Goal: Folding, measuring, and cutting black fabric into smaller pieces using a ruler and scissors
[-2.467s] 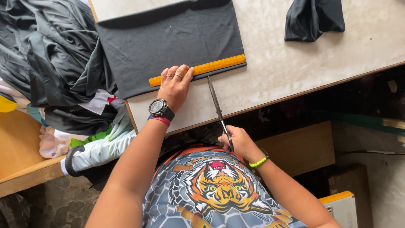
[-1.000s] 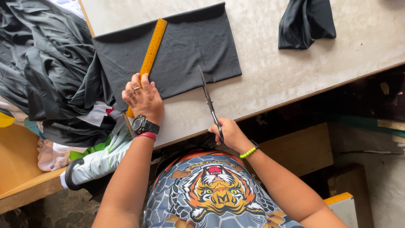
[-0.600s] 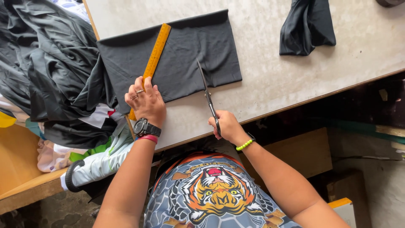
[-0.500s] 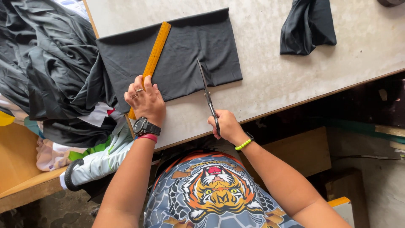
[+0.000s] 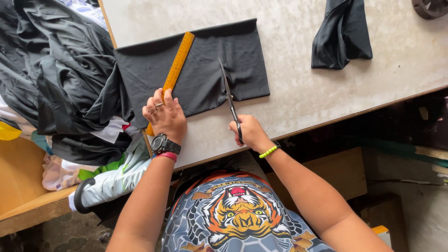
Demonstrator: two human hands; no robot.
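A flat rectangle of black fabric (image 5: 205, 65) lies on the pale worktable (image 5: 298, 107). A yellow-orange ruler (image 5: 175, 68) rests diagonally across its left part. My left hand (image 5: 164, 115), wearing a ring and a black wristwatch, presses down on the ruler's near end at the fabric's near edge. My right hand (image 5: 249, 131), with a green bead bracelet, grips the handles of long scissors (image 5: 229, 100). The scissor blades point away from me and lie over the fabric's middle.
A large heap of dark cloth (image 5: 56, 79) spills off the table's left side over other garments and a wooden bench (image 5: 23, 205). A bunched black cloth piece (image 5: 341, 33) lies at the table's far right. The table's near edge runs just past my hands.
My left hand swung the ruler from lying along the fabric's near edge to lying diagonally on its left side. The scissors moved up onto the fabric; over the last half second little changed.
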